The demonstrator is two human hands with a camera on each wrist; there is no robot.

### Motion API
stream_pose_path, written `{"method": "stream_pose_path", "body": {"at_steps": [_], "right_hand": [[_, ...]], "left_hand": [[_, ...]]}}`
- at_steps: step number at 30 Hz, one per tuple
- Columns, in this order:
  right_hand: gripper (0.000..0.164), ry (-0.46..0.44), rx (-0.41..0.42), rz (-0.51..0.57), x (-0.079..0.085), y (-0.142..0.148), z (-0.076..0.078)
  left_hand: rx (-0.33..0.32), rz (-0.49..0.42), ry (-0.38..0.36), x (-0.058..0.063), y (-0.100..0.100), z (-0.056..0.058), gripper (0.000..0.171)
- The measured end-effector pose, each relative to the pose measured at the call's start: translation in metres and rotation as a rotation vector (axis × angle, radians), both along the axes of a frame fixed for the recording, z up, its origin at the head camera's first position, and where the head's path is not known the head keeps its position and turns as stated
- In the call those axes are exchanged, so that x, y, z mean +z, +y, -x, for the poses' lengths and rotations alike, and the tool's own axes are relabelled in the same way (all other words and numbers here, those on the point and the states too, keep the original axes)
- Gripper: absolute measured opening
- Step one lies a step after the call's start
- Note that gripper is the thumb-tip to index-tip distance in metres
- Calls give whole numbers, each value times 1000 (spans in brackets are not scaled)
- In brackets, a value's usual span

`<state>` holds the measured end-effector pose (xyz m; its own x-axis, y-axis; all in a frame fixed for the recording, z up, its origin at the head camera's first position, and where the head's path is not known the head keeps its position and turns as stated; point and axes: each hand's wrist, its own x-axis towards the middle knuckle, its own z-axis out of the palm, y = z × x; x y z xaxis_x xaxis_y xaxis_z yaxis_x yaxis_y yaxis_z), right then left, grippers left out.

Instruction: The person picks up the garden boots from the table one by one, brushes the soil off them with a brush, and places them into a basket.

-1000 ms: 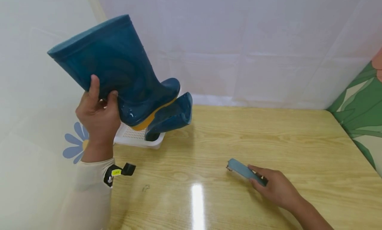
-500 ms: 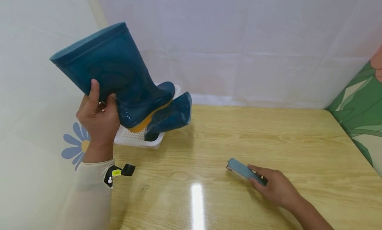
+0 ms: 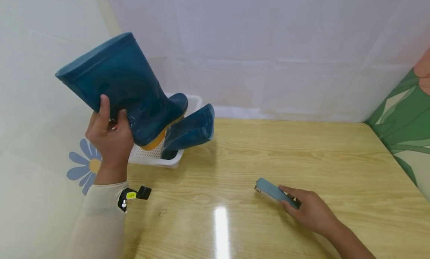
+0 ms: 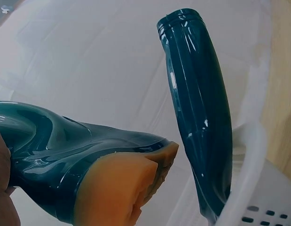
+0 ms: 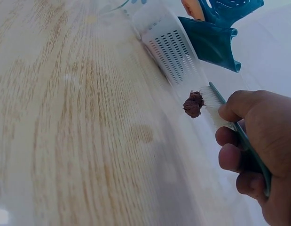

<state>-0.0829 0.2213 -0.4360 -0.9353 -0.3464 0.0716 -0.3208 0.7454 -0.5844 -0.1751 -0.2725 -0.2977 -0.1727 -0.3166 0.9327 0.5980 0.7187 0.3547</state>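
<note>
My left hand (image 3: 112, 139) grips a dark teal rubber boot (image 3: 115, 80) at the ankle, above the table's left side. The boot is tilted, its wide opening to the upper left and its orange sole (image 4: 112, 183) facing down to the right. Behind it a second teal boot (image 3: 195, 130) leans in a white perforated basket (image 3: 154, 161), with its shaft over the rim. Over the table at right, my right hand (image 3: 310, 210) holds a grey-blue scrub brush (image 3: 270, 190) by its handle. In the right wrist view, a dark brown clump (image 5: 193, 104) clings to the pale bristles (image 5: 211, 99).
The wood-grain table (image 3: 285, 150) runs up to a white sheet (image 3: 235, 57) at the back. A printed panel with green leaves (image 3: 408, 117) borders the right side. A blue flower print (image 3: 85, 165) shows on the white covering at left.
My left hand has lowered the held boot a little and drawn its toe leftward, so more of the basket and second boot shows. The right hand and brush have stayed still.
</note>
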Motion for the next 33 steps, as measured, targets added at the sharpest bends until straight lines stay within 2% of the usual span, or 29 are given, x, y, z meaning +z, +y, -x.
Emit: {"method": "stream_pose_path", "body": {"at_steps": [16,22,28,33], "right_hand": [[45,-8,-14,-6,0,1,-2],[44,-5,-17,-9,0,1,-3],[44,-10,-16,-15,1,0,-3],[44,-12,-21,-13,1,0,-2]], "left_hand": [[55,-31,-10,-22,-12,7,49],[77,-46,-45,-31,-18,9,44],[134,-55,-100,-40,-23,11,39],[179,-65,-138,-41,-17,7,37]]}}
